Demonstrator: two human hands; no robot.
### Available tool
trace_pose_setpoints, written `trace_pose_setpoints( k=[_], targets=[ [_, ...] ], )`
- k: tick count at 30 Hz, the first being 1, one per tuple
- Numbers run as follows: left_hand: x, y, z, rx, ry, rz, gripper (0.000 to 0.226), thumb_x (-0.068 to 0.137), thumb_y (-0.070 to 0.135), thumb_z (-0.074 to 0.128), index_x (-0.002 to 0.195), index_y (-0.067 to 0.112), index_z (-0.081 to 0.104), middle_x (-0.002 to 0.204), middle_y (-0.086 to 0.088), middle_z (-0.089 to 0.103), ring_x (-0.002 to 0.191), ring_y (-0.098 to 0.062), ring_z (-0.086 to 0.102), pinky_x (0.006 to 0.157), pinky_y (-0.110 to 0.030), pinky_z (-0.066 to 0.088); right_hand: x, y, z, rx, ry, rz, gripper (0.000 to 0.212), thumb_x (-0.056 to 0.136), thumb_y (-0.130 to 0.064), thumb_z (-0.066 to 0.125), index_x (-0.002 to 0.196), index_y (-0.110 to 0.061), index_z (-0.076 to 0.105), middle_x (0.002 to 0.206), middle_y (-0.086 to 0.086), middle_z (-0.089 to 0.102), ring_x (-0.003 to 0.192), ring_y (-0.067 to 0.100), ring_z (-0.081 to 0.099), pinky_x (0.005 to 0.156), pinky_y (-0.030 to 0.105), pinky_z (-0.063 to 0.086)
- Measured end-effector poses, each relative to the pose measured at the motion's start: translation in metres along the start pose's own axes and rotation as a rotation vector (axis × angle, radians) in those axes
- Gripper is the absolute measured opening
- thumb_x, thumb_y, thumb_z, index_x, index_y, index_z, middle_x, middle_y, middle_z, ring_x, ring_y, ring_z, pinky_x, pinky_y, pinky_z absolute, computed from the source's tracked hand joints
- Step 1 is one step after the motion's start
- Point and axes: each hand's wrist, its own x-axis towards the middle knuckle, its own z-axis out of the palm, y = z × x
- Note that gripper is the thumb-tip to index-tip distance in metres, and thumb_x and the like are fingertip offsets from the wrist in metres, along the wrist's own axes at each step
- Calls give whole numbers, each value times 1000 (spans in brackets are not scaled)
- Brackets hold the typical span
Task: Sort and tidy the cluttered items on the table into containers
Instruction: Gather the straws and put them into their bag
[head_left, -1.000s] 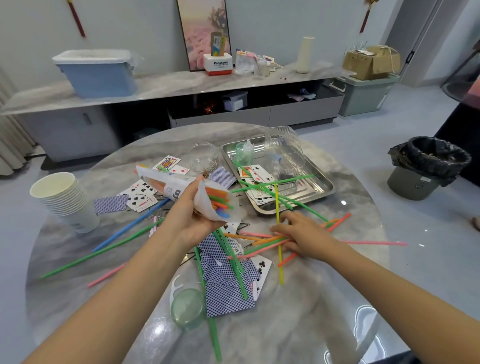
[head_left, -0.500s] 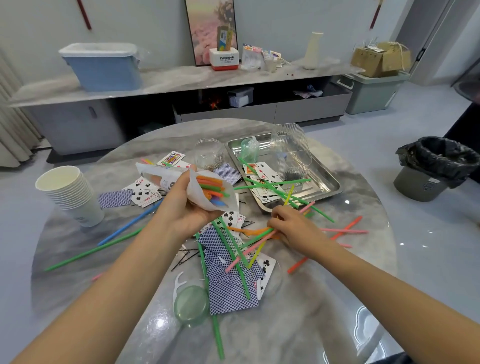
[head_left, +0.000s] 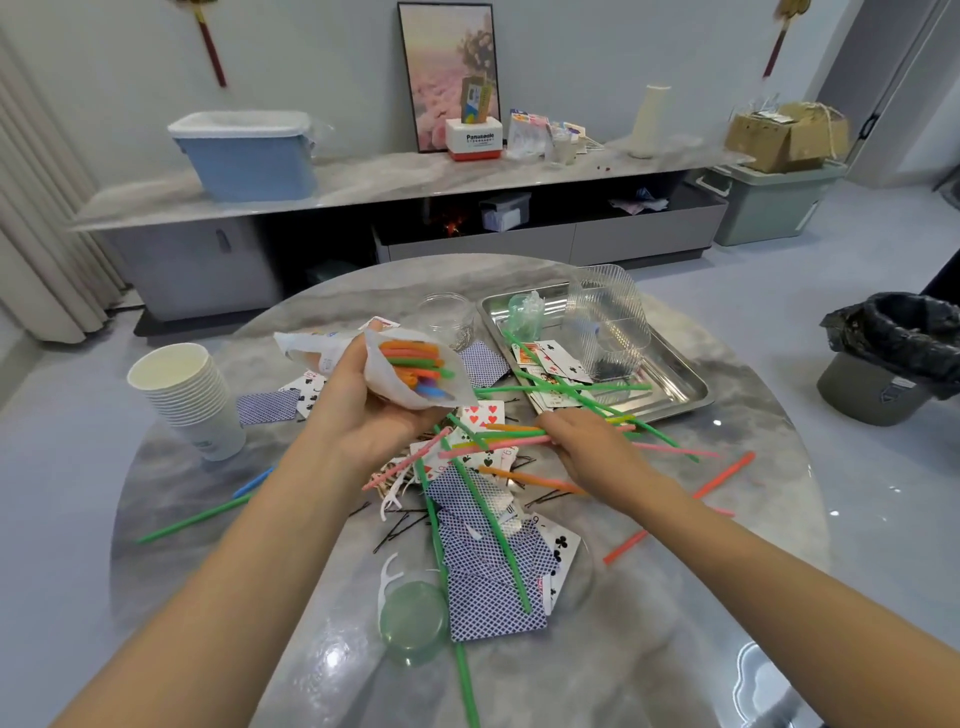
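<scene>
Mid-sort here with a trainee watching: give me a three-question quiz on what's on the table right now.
1. True or false: the left hand holds a white bag with straws in it.
2. What is the right hand gripping? A) cards B) straws C) a cup
3. Fill in: the clear plastic box stands in the metal ____.

Key: 1 true; 2 B; 3 tray.

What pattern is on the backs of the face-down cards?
Blue-and-white diamond lattice on the face-down cards, clearest in the head view.
</scene>
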Motion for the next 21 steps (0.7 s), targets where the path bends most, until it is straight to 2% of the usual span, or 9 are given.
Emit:
trace_pose_setpoints(
  k=[3,6,8,13,15,17,21],
  targets=[
    [-5,4,1,-10,2,12,72,68,32,67,134,7,49,129,-21,56,115,-36,55,79,-64,49,6,-8,-8,-37,59,-115,21,82,-19,41,81,-7,59,66,8,56,56,27,54,48,28,38],
    [-10,7,3,-20,3,2,66,77,36,65,134,6,48,132,-20,53,118,-35,53,76,-67,45,9,-10,-18,-90,25,-208,9,76,-18,47,83,-17,54,60,2,54,50,25,52,46,22,32],
    [-12,9,4,-22,6,-1,61,84,39,62,134,7,48,132,-19,53,117,-34,53,75,-66,46,7,-10,-23,-98,-7,-225,8,76,-26,48,82,-22,52,58,-1,54,49,24,53,45,21,29],
    [-13,11,4,-19,-8,2,58,87,42,60,131,4,50,126,-21,57,111,-36,57,78,-61,51,1,-21,-26,-73,-4,-217,30,76,-41,45,72,-17,63,55,-5,57,47,19,57,39,18,33],
    [-14,10,4,-27,-5,9,58,87,41,60,131,5,50,126,-20,57,112,-35,57,84,-57,51,0,-25,-26,-36,0,-198,24,76,-38,53,73,-16,63,56,-6,58,48,19,58,40,18,35],
    [-15,9,4,-24,-5,17,56,88,41,60,130,5,51,126,-20,57,110,-35,58,83,-59,51,-1,-30,-27,54,-30,-132,20,75,-33,61,76,-14,63,62,-2,62,55,22,61,46,24,41],
    [-17,10,4,8,2,34,51,89,40,59,126,5,52,116,-20,60,106,-34,58,78,-58,53,-6,-45,-24,205,-81,-38,17,80,-27,61,82,-11,64,70,2,63,65,24,60,56,32,44]
  ],
)
